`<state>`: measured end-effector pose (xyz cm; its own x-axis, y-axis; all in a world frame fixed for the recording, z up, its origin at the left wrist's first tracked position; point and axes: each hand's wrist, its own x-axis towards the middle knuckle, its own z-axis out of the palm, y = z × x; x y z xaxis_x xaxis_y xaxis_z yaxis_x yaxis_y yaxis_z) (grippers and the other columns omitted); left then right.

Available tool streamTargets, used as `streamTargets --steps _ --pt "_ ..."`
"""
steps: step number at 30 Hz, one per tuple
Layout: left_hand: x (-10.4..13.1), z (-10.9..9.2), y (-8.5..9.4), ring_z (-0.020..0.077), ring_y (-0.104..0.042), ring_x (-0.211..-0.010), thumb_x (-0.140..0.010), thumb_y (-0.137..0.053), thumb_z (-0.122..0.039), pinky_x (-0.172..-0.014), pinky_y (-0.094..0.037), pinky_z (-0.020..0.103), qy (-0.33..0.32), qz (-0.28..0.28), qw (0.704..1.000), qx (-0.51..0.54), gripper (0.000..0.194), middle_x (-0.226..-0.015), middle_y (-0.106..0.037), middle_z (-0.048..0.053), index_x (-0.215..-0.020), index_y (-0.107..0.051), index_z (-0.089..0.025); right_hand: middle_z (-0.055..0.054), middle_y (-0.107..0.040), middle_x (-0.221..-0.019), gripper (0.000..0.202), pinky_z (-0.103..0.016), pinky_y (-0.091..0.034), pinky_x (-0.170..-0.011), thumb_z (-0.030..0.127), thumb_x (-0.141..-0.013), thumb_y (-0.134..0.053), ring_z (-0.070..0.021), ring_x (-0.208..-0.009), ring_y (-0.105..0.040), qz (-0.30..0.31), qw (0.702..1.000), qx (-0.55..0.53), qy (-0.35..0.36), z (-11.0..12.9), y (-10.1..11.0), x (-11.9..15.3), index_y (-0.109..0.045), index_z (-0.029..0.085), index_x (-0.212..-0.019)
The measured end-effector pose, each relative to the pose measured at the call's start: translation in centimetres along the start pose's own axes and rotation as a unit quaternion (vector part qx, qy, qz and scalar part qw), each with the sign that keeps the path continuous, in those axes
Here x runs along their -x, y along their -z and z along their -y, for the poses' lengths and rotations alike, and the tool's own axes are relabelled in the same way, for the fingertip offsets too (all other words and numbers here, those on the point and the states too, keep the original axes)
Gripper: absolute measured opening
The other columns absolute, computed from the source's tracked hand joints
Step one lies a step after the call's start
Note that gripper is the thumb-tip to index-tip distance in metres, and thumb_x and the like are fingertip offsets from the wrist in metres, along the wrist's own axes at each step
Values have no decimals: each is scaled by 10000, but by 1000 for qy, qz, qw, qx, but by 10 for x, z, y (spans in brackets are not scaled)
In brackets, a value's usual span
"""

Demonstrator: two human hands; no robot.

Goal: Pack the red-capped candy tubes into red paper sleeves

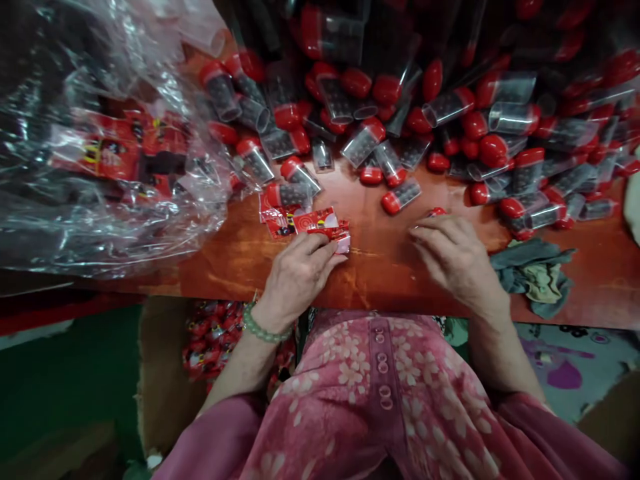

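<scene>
My left hand point(300, 275) is closed at the fingertips on a small red printed packet point(342, 235) on the table. More such packets, including a red sachet point(315, 220), lie in an overlapping bunch just beyond its fingers. My right hand point(453, 259) hovers over the table to the right, thumb and fingers drawn together. Whatever it may hold is hidden or too small to name. A bit of red point(437, 211) shows behind its knuckles. Closest beyond the hands is a clear tube with a red rounded end point(401, 196), lying on its side.
Many red-ended clear tubes point(515, 120) are heaped across the back of the wooden table point(370, 280). A large clear plastic bag point(115, 233) with red packets spreads at left. Crumpled grey-green cloth point(537, 273) lies at right. A cardboard box point(160, 373) holding red packets stands below the table edge.
</scene>
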<state>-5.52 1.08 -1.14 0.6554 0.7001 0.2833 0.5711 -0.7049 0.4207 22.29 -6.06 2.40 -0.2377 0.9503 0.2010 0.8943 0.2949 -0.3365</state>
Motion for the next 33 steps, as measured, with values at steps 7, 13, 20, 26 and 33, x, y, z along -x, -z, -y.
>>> streamTargets --steps 7,13,20,26,33 --pt "-8 3 3 180 -668 -822 -1015 -528 -241 -768 -559 298 27 2 999 30 267 -881 -733 81 -900 -746 -138 -160 -642 -1364 395 -522 -467 -959 248 -983 -548 -354 -1192 -540 125 987 79 -57 -38 10 8 -601 181 -1369" --pt "-9 0 -3 147 -671 -699 -923 -697 -236 -681 -536 273 54 -114 991 51 159 -755 -754 31 -788 -742 -165 -162 -691 -1252 375 -503 -447 -878 163 -977 -493 -343 -1087 -557 177 972 150 -22 -27 6 0 -628 170 -1327" --pt "-12 -15 10 111 -712 -700 -842 -817 -255 -682 -556 222 62 -143 969 191 108 -773 -784 23 -807 -775 -162 -148 -725 -1064 235 -500 -542 -904 177 -1006 -482 -297 -994 -651 97 993 61 6 -35 4 2 -645 143 -1172" --pt "-7 -28 15 96 -706 -660 -800 -857 -301 -639 -550 201 84 -132 944 292 149 -750 -786 22 -779 -787 -171 -48 -692 -1195 641 -445 -661 -807 253 -797 -845 -262 -1004 -726 -162 898 -368 -179 -7 2 1 -564 405 -1353" --pt "-3 -39 10 97 -698 -665 -791 -863 -312 -643 -539 199 91 -93 917 377 167 -755 -782 35 -785 -789 -163 28 -723 -952 431 -439 -707 -749 318 -799 -860 -211 -783 -768 -181 773 -578 -190 53 -12 -20 -606 358 -1145"
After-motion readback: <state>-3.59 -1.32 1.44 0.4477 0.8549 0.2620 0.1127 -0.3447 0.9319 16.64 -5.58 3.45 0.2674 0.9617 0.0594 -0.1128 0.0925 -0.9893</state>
